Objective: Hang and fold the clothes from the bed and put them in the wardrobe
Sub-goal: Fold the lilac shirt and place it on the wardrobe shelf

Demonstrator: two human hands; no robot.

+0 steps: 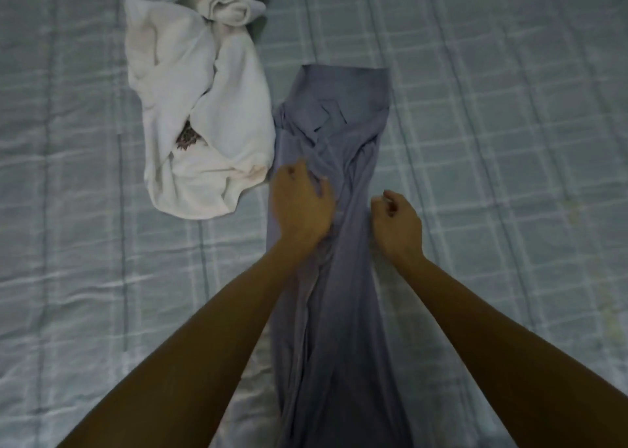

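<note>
Though cut off below, grey garment (339, 311) pinched in left hand (302, 206); right hand (397, 225) curled at its edge, grip unclear.

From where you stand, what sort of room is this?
Most likely a bedroom: a pale checked quilt spreads under everything, and a long grey garment lies stretched on it beside a crumpled white garment.

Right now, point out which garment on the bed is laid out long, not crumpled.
The grey-blue garment, stretched out lengthwise with the left hand on it. The white garment beside it lies in a crumpled heap, untouched.
</note>
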